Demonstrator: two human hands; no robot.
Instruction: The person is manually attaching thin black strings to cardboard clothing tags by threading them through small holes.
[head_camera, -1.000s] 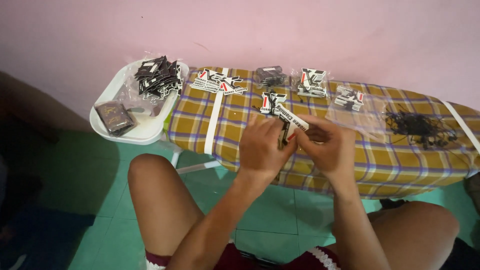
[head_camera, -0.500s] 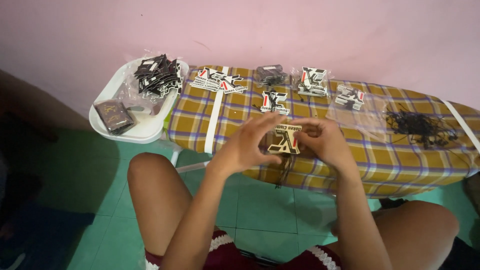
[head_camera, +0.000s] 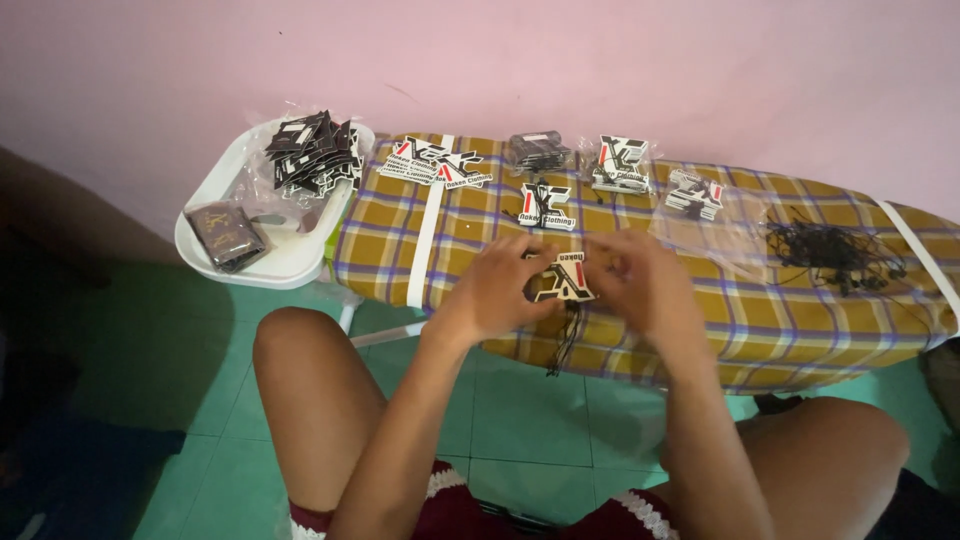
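We held a die-cut card tag (head_camera: 560, 281), black, white and red, between both hands above the near edge of the ironing board (head_camera: 760, 320), which wore a yellow-and-purple plaid cover. Our left hand (head_camera: 497, 288) pinched the tag's left side, thumb and fingers pressed together on the card; our right hand (head_camera: 640, 283) was blurred, its fingers curled at the tag's right edge, and we could not tell how tightly its grip closed on the card. A black string (head_camera: 566, 340) hung from the tag's lower edge and dangled past the board's front edge. The tag sat between the two hands, touching both, just in front of a like tag (head_camera: 547, 205) that lay flat on the board. Farther back lay a pair of larger tags (head_camera: 435, 163) beside a white strap (head_camera: 427, 235) crossing the cover, a clear bag of dark pieces (head_camera: 538, 152), another tag in a clear bag (head_camera: 622, 163) and a further one (head_camera: 693, 194) to its right. A loose heap of black strings (head_camera: 830, 250) lay near the board's right end. Left of the board stood a white tray (head_camera: 290, 262) holding a pile of black-and-white tags (head_camera: 310, 150) and a dark flat packet (head_camera: 225, 232). Our bare knees showed below, over a green tiled floor (head_camera: 540, 410).
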